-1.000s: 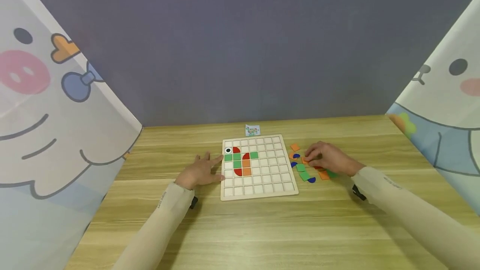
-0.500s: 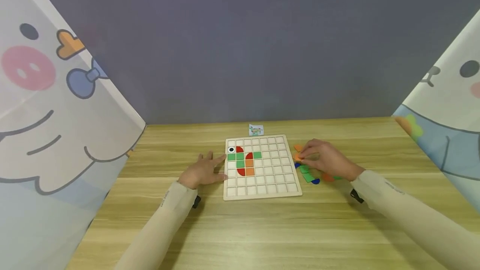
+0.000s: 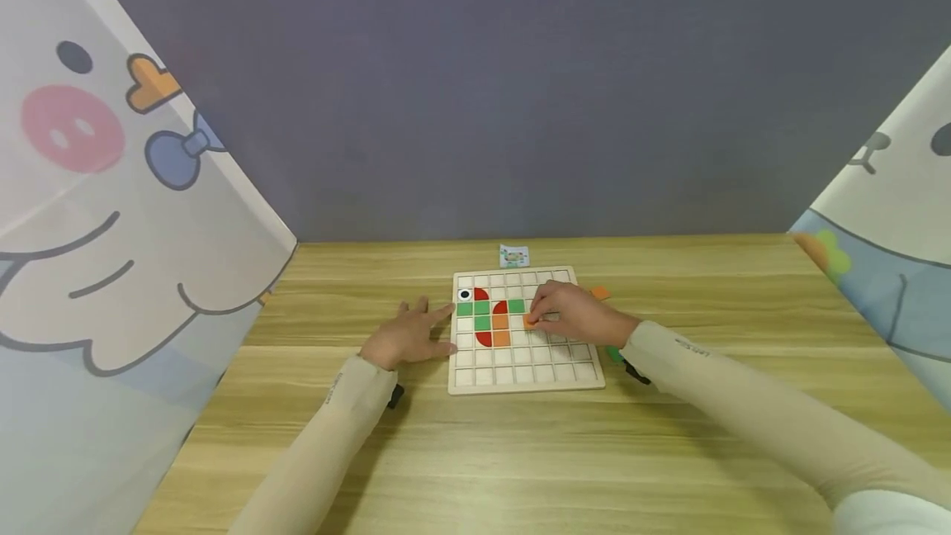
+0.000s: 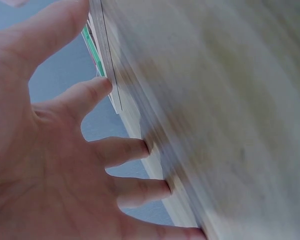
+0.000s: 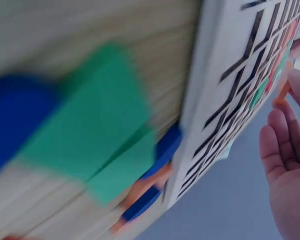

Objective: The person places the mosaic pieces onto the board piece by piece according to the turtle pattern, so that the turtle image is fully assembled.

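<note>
A pale grid board (image 3: pixel 523 374) lies on the wooden table, with green, red and orange tiles and a white eye tile (image 3: pixel 465 295) set in its left part. My right hand (image 3: pixel 575 312) pinches an orange tile (image 3: pixel 528 322) between thumb and fingers, over the board just below a green tile (image 3: pixel 516 305). In the right wrist view that orange tile (image 5: pixel 284 92) is tilted between the fingertips. My left hand (image 3: pixel 407 338) has its fingers spread, with thumb and index finger at the board's left edge and the other fingertips on the table.
Loose green tiles (image 5: pixel 102 115), blue half-round pieces (image 5: pixel 20 112) and orange pieces lie beside the board's right edge, mostly behind my right forearm in the head view. A small picture card (image 3: pixel 514 257) lies behind the board. Printed cloth panels flank the table; a grey wall stands behind.
My right hand has picked an orange tile from the loose pieces and moved left with it over the board. The left hand keeps its place at the board's edge.
</note>
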Demonstrator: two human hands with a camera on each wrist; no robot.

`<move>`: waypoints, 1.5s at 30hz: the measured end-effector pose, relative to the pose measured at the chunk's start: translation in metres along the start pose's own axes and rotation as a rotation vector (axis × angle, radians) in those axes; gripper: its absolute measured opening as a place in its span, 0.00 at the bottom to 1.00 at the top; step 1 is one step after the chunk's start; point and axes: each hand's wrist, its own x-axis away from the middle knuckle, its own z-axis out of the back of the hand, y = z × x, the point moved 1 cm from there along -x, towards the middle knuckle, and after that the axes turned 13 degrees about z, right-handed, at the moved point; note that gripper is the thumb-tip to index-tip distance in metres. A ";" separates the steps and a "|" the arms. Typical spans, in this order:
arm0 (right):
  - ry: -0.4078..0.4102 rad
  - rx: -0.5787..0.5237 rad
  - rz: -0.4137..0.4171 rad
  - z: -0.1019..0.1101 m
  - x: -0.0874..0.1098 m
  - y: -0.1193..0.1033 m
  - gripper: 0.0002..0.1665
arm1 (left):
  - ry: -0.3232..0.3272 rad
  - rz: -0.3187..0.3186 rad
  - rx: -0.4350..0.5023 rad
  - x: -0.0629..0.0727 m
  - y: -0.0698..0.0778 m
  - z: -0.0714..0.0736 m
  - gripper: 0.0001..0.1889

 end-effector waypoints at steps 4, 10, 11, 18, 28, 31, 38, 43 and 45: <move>-0.054 -0.017 -0.058 -0.005 -0.014 -0.001 0.07 | -0.001 0.003 0.006 -0.001 0.000 -0.001 0.41; -0.076 -0.041 -0.083 -0.010 -0.025 -0.001 0.06 | 0.005 0.002 -0.017 -0.003 0.000 -0.001 0.41; -0.076 -0.047 -0.080 -0.011 -0.026 -0.001 0.06 | 0.005 0.002 -0.019 -0.003 0.000 0.000 0.41; -0.086 -0.006 -0.109 -0.015 -0.027 -0.001 0.06 | 0.004 0.004 -0.018 -0.001 0.001 0.000 0.41; -0.076 0.003 -0.108 -0.018 -0.025 0.002 0.05 | 0.001 0.021 -0.016 0.000 0.001 0.001 0.41; -0.080 0.015 -0.088 -0.020 -0.025 0.001 0.04 | 0.002 0.018 -0.014 0.000 0.002 0.001 0.41; -0.058 0.033 -0.066 -0.010 -0.016 -0.002 0.07 | 0.000 0.015 -0.017 0.000 0.003 0.001 0.41; -0.014 0.069 -0.092 0.009 -0.002 0.002 0.10 | -0.005 0.014 -0.015 -0.001 0.002 0.000 0.41; -0.006 0.076 -0.111 0.016 0.006 0.005 0.10 | -0.003 0.010 -0.011 -0.001 0.001 0.000 0.41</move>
